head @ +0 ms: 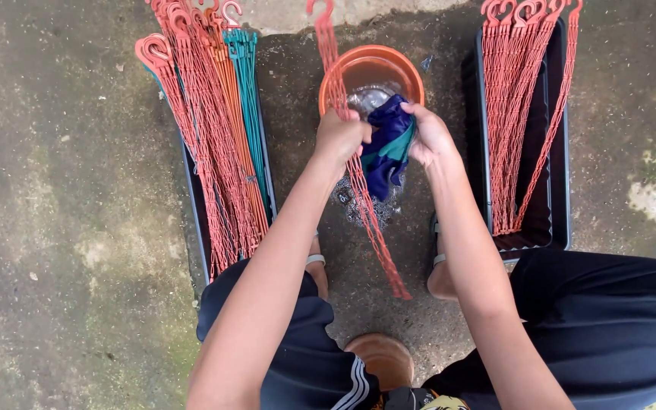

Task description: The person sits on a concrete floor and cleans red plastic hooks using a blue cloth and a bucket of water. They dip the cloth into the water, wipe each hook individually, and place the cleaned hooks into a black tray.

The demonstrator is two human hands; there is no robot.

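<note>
I see my left hand (341, 137) closed around a red plastic hanger strand (358, 178), which runs from 12 o'clock down past my knees. My right hand (428, 137) grips a wet blue-and-green cloth (387, 148) against that strand, over the orange basin (373, 64). At 10 o'clock, a black tray (200, 220) holds red, orange and teal hangers; at 2 o'clock, another tray (559, 182) holds red ones. The hooks are cut off at the top.
</note>
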